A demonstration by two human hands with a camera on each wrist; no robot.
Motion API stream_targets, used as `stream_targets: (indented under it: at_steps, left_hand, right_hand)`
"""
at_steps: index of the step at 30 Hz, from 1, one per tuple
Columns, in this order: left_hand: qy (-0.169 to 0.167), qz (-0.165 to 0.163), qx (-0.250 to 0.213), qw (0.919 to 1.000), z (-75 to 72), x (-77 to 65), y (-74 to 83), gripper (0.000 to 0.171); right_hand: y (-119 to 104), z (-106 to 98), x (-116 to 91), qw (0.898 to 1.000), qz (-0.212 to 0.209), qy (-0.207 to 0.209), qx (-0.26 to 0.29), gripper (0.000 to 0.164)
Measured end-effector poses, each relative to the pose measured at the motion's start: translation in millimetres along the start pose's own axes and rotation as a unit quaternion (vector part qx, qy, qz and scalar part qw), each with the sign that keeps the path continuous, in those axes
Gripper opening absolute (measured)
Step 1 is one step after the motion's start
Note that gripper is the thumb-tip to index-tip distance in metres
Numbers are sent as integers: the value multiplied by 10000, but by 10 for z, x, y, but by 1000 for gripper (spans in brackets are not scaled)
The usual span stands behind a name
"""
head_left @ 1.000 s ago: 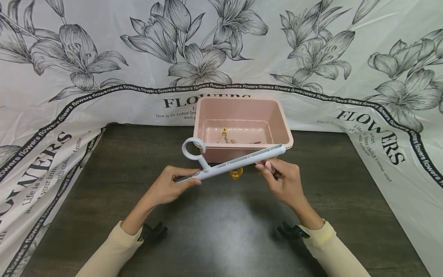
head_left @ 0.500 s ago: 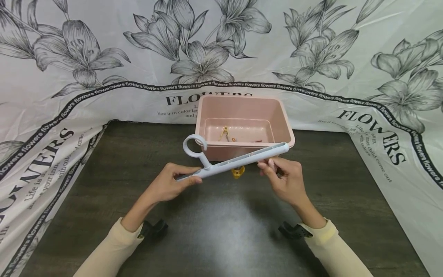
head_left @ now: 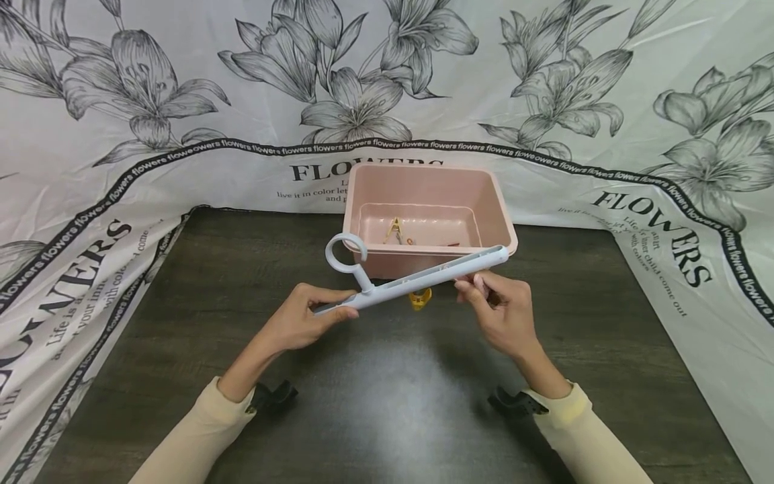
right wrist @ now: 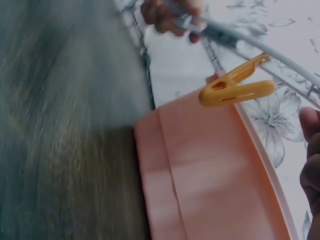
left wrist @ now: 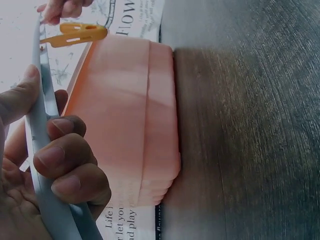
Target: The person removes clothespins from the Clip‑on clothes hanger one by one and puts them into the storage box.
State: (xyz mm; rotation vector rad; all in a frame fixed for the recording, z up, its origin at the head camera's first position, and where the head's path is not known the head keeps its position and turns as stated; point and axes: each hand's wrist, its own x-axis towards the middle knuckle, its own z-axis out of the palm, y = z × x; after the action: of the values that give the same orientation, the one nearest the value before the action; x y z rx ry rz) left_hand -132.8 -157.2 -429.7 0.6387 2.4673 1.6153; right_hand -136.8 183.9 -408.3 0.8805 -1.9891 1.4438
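Observation:
A light blue plastic clip hanger with a ring-shaped hook is held up slantwise, its right end higher. My left hand grips its left end, the fingers wrapped round the bar in the left wrist view. A yellow clothes clip hangs below the middle of the bar. At the underside near the right end, my right hand has its thumb and fingers curled together on a small pale pink piece; I cannot tell its kind, as the fingers mostly cover it.
Behind the hanger a pink plastic bin stands at the far edge of the dark table. In it lie a yellow clip and a few small reddish bits. A white flower-print cloth rises behind and at both sides.
Both hands keep the same hold on the hanger. The hanger and hands shift slightly rightward in the head view, while the whole scene drifts a little with the camera.

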Motion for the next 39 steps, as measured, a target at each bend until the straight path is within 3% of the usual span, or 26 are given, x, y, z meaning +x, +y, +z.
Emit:
stream_targets:
  at_steps: [5, 9, 12, 15, 19, 24, 29, 33, 39]
  left_hand:
    - [-88, 125, -159, 9998, -6, -4, 12, 35]
    - [-129, 151, -289, 9994, -10, -3, 26, 36]
    - [-166, 102, -333, 9993, -5, 10, 33, 36]
    - [-163, 26, -292, 9994, -1, 11, 27, 36]
    - [34, 78, -49, 10000, 13, 20, 12, 35]
    - [306, 253, 285, 9988, 45, 39, -20, 34]
    - [334, 311, 326, 9984, 23, 44, -46, 33]
    - [440, 311, 346, 9979, -22, 30, -59, 32]
    - [532, 245, 376, 9976, -82, 21, -71, 32]
  right_hand:
    - [-21, 0, 17, 9967, 542, -122, 593, 47]
    - [-32, 10, 26, 9943, 653, -83, 844, 47]
    - [-41, -1, 42, 9971, 409, 23, 644, 47]
    - [-41, -37, 72, 9982, 236, 402, 380, 46]
    - [-11, -134, 116, 9972, 299, 647, 245, 44]
    - [49, -222, 106, 9995, 226, 130, -202, 42]
    - [68, -250, 96, 9958, -67, -88, -905, 19]
    - [41, -279, 86, 9947, 39, -301, -984, 29]
    - [-3, -316, 71, 9934, 129, -498, -1028, 27]
